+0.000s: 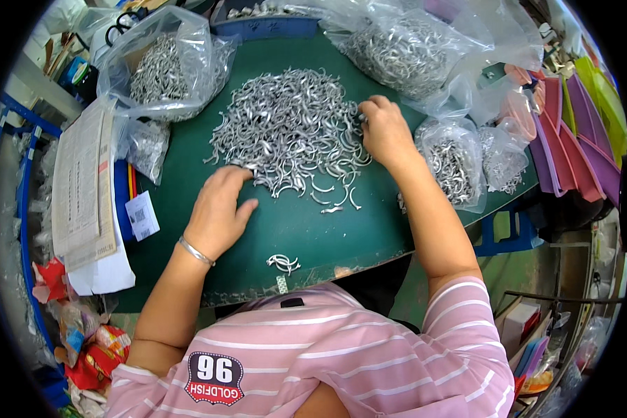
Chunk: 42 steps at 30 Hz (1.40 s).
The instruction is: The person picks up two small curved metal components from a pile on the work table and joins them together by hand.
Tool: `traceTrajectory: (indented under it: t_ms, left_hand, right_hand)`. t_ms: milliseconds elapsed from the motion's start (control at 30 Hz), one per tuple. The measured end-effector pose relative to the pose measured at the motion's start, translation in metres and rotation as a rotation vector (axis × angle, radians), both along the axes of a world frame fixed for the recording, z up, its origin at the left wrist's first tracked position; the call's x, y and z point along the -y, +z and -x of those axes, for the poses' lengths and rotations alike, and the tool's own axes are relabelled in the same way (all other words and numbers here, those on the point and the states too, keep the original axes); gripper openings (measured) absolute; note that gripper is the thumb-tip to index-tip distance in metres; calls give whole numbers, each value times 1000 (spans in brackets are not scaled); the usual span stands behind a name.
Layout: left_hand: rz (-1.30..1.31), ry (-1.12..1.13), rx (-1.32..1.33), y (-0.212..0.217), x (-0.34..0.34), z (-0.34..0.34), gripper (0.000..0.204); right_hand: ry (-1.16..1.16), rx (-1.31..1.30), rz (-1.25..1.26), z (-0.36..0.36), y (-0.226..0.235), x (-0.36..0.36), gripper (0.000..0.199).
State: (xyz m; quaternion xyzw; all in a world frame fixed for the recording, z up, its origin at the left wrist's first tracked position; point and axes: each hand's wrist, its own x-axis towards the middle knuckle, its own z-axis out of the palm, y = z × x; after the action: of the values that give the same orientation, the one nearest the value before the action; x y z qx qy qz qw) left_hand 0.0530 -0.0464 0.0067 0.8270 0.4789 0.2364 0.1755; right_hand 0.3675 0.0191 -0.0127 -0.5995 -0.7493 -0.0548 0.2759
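Has the left hand [219,205] at the seven o'clock edge of a broad heap of curved silvery metal pieces [285,129], palm down and unclenched, thumb spread away from the fingers. Has the right hand [386,132] at the heap's three o'clock edge, fingers bent inward, tips at the outermost pieces. Cannot tell whether pinching one there; contact hidden under the fingers. Wears a silver bangle [196,251] on the left wrist and a pink-and-white striped shirt [313,334].

Has the heap straight ahead on a green tabletop [355,244], tangled and dense through the middle, thinning to single pieces at five o'clock. At six, near the close table edge, has a small cluster of similar pieces [283,263], well apart from the heap. Around the heap has further stock: at ten, a large clear plastic bag [195,52] of silvery pieces; at twelve, a blue tray [268,29] with more; at two, another large clear bag [460,42]; between three and four, beyond the right forearm, a smaller filled bag [453,125]; at nine, a small clear packet [146,150]. Has printed papers [83,188] between eight and nine.
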Motion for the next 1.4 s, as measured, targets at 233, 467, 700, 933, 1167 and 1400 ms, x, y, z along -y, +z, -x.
traceTrajectory:
  t_ms: [233,467,700,933,1167,1400]
  left_hand:
    - [-73,-2,-14,-8,0,1,36]
    - [-103,-12,50,-17,3,5,34]
    - [-82,-15,42,-18,6,6,33]
    - [-96,-5,48,-19,8,5,32]
    - [-111,-12,65,-19,7,6,32]
    - [-108,-4,63,-20,8,6,32]
  right_hand:
    - [-19,-304,96,-6,-8,-7,11]
    - [-35,-906,368,-1,14,-15,4]
    - [-93,-1021,385,-2,22,-38,8]
    - [13,-1035,275,17,37,-48,8]
    - [154,-1095,527,32,34,-48,12]
    - [109,-1125,584,51,28,-38,16]
